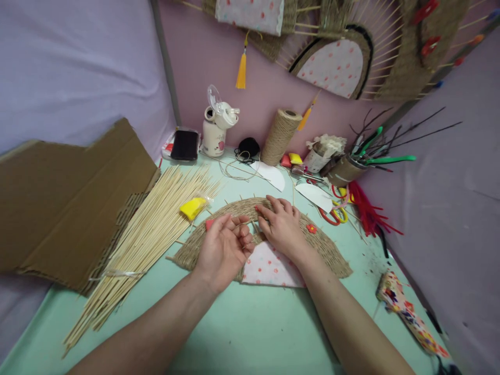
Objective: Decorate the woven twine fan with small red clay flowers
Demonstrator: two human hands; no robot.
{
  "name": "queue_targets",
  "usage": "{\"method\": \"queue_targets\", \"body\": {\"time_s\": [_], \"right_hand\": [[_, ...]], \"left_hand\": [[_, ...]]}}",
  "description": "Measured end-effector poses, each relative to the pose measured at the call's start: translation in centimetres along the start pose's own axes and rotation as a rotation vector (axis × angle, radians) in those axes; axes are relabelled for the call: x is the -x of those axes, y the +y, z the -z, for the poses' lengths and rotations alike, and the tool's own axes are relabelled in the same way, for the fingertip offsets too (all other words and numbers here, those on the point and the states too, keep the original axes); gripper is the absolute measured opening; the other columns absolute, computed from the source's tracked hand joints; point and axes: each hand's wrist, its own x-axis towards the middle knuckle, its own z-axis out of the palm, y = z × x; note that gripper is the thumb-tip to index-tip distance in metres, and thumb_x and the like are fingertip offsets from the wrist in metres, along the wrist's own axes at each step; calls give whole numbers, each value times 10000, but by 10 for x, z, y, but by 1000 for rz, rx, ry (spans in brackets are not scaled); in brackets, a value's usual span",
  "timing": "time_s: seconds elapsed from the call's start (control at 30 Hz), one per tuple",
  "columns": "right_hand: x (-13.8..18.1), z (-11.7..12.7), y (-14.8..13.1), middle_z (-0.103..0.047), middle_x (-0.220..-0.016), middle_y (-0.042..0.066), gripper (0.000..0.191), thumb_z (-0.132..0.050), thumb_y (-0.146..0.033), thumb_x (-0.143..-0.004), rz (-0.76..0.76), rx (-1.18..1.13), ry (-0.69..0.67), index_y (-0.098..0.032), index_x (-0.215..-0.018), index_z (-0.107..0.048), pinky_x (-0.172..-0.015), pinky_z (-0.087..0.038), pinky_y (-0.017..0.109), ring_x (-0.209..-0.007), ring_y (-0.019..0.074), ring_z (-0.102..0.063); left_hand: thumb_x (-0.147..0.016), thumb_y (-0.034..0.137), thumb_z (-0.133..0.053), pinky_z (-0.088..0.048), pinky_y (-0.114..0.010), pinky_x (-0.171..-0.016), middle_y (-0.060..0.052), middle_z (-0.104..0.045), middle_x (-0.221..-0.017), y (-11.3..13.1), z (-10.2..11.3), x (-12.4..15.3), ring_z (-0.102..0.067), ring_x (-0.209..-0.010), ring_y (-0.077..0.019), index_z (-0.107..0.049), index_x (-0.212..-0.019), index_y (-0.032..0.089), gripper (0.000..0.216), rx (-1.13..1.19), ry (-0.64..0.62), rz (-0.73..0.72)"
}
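Observation:
A half-round woven twine fan [332, 255] lies on the table, with thin sticks poking out of its rim and a white, red-dotted cloth panel [265, 265] at its lower middle. My left hand [226, 250] is palm up over the fan's left part, its fingers loosely curled and the palm bare. My right hand [283, 229] rests palm down on the upper middle, fingers spread, the fingertips beside a small red piece [257, 208]. A red flower with a yellow centre [311, 228] sits on the weave to the right. Something red [209, 224] shows partly behind my left hand.
Left are a bundle of thin sticks [148, 229], a yellow packet [192, 208] and cardboard [74, 208]. Behind stand a twine spool [281, 136] and a can with green-handled pliers [346, 167]. Scissors [332, 214] and a patterned glue gun [408, 312] lie right.

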Motion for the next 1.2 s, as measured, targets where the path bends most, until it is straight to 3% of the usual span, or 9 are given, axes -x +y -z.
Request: {"method": "queue_targets", "body": {"time_s": [0.27, 0.47, 0.63, 0.73, 0.8, 0.97, 1.2], "right_hand": [[-4, 5, 6, -489, -1457, 83, 378, -405, -339, -955, -96, -106, 63, -259, -1250, -628, -1010, -326, 484, -1278, 295, -397], [-5, 1, 11, -525, -1426, 68, 371, -399, -268, -932, -131, -133, 66, -264, -1200, -655, -1009, -319, 473, -1271, 281, -402], [-6, 3, 11, -534, -1418, 62, 378, -410, -255, -917, -117, -166, 53, -270, -1199, -662, -1000, -311, 466, -1269, 282, -398], [-5, 4, 9, -541, -1409, 60, 376, -410, -264, -917, -106, -181, 44, -276, -1193, -665, -994, -305, 464, -1261, 281, -399], [-4, 3, 8, -543, -1406, 66, 373, -408, -274, -921, -104, -185, 43, -272, -1191, -665, -996, -297, 466, -1259, 281, -397], [-4, 2, 9, -539, -1405, 72, 368, -405, -274, -928, -97, -188, 54, -266, -1192, -661, -988, -291, 461, -1259, 276, -390], [-6, 3, 9, -571, -1365, 69, 336, -412, -263, -924, -80, -212, 68, -253, -1129, -678, -978, -283, 468, -1243, 274, -403]], "left_hand": [[-836, 301, -565, -423, -201, -531, -4, -503, -646, 1, 2, 0, -476, -569, -102, -632, -817, 128, 186, -130, 23, -44], [-754, 219, -651, -417, -201, -562, -82, -691, -907, 1, -3, -1, -565, -669, -112, -671, -861, 140, 135, -672, 68, -315], [-717, 121, -650, -445, -230, -612, -91, -683, -1180, 13, -21, -4, -640, -769, -156, -671, -1082, 218, 379, -1049, 41, -389], [-737, 121, -622, -437, -254, -649, -95, -697, -1157, 25, -35, -16, -642, -778, -190, -599, -1246, 248, 526, -1422, 39, -462], [-703, 103, -634, -437, -274, -714, -96, -723, -1027, 31, -44, -28, -648, -842, -234, -642, -1175, 224, 488, -1621, 66, -487], [-665, 56, -612, -430, -318, -851, -112, -718, -883, 29, -53, -63, -654, -964, -294, -633, -1120, 174, 470, -1716, 106, -505], [-735, 86, -572, -423, -378, -917, -161, -717, -936, 18, -44, -81, -653, -1001, -309, -583, -1202, 149, 471, -1865, 92, -516]]}}
